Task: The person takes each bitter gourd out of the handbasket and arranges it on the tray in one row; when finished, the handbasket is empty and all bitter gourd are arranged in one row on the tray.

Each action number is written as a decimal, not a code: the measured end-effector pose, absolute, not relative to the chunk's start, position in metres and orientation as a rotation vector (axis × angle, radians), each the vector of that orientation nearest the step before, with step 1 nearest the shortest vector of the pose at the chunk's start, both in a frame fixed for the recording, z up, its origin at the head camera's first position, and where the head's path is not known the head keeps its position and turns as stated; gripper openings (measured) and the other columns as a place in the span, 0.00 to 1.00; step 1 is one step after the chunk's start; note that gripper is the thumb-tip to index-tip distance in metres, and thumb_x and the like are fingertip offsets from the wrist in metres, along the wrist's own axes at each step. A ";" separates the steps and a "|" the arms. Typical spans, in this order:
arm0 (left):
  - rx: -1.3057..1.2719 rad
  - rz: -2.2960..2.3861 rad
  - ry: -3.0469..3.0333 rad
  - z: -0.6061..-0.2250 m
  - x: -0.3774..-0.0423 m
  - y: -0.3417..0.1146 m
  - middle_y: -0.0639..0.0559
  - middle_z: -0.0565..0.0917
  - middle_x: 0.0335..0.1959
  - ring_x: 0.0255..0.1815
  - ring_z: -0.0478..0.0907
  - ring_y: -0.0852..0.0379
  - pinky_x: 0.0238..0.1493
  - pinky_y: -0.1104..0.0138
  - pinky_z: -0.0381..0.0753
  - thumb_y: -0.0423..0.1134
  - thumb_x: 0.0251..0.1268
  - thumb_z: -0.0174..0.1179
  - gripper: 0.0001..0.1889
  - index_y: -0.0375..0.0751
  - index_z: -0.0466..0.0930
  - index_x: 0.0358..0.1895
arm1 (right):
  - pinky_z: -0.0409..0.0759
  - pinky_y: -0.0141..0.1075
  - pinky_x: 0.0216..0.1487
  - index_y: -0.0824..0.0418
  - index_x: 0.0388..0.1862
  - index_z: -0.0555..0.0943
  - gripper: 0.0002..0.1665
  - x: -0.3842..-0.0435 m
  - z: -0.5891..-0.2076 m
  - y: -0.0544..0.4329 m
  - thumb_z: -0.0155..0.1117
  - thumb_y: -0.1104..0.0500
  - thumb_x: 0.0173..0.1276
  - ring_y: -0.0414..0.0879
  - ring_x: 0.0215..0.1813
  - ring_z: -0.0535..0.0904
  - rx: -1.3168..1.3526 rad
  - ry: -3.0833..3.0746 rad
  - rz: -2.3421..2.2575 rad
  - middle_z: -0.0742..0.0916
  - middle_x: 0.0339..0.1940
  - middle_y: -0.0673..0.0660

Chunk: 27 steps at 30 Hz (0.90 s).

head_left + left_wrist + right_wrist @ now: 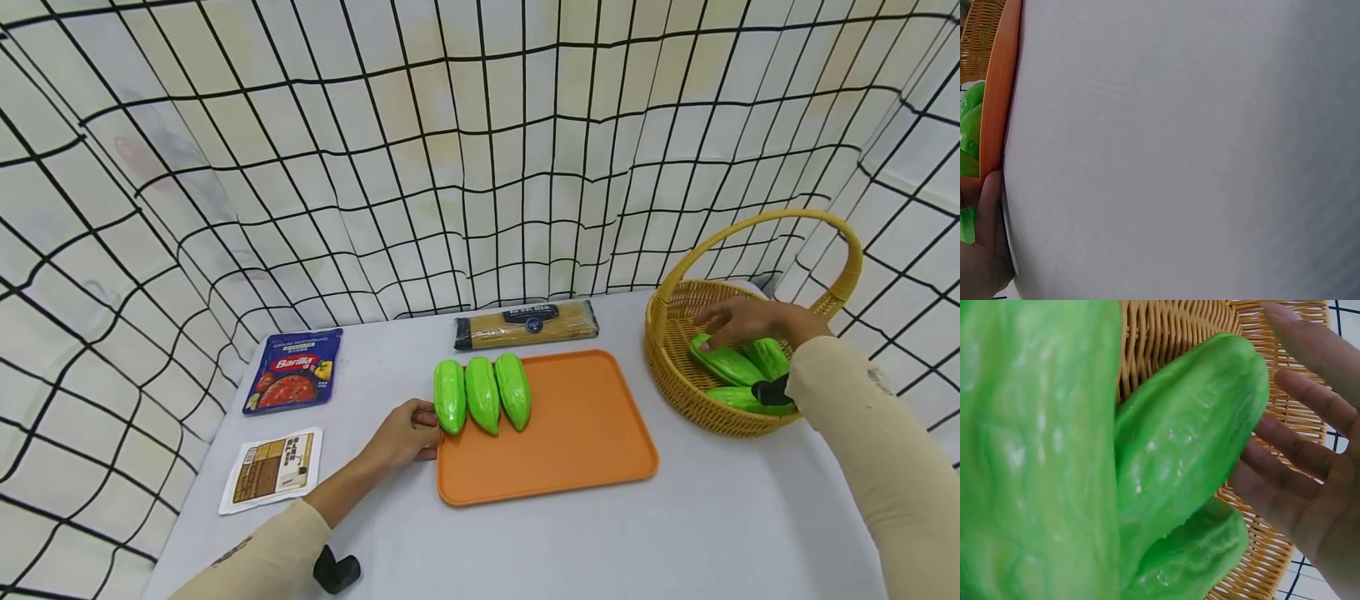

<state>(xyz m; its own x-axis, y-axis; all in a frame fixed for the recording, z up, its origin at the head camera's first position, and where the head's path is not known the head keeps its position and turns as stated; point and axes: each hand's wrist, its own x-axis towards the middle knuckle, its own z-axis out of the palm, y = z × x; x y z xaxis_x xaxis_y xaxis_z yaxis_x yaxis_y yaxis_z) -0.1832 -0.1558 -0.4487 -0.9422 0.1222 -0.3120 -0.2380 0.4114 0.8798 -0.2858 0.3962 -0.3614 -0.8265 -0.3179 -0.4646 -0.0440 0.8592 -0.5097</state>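
My left hand holds the left rim of the orange tray, thumb above and fingers against its edge in the left wrist view. Three glossy green, elongated vegetables lie side by side at the tray's left end. On the right, my right hand reaches into the wicker basket, over several more vegetables of the same kind. The right wrist view shows its fingers spread, fingertips right at the side of one green vegetable, not wrapped round it.
Behind the tray lies a pack of spaghetti. To the left are a blue Barilla sauce pouch and a white-edged flat food packet. A black wire grid encloses the back and sides. The basket's tall handle arches near the right forearm.
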 end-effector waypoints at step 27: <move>-0.097 1.556 2.324 -0.449 -0.183 -0.157 0.39 0.76 0.53 0.48 0.81 0.50 0.41 0.63 0.91 0.28 0.62 0.62 0.26 0.30 0.69 0.65 | 0.84 0.60 0.57 0.68 0.77 0.58 0.48 -0.286 -0.365 0.395 0.71 0.53 0.67 0.81 0.71 0.60 -0.259 2.332 -0.578 0.58 0.71 0.87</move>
<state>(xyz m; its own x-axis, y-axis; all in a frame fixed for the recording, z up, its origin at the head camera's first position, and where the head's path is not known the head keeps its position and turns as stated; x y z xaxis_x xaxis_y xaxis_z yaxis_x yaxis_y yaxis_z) -0.1828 -0.1566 -0.4488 -0.9394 0.1308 -0.3168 -0.2430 0.3976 0.8848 -0.2856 0.3951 -0.3647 -0.7282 -0.3397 -0.5953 -0.0221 0.8797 -0.4750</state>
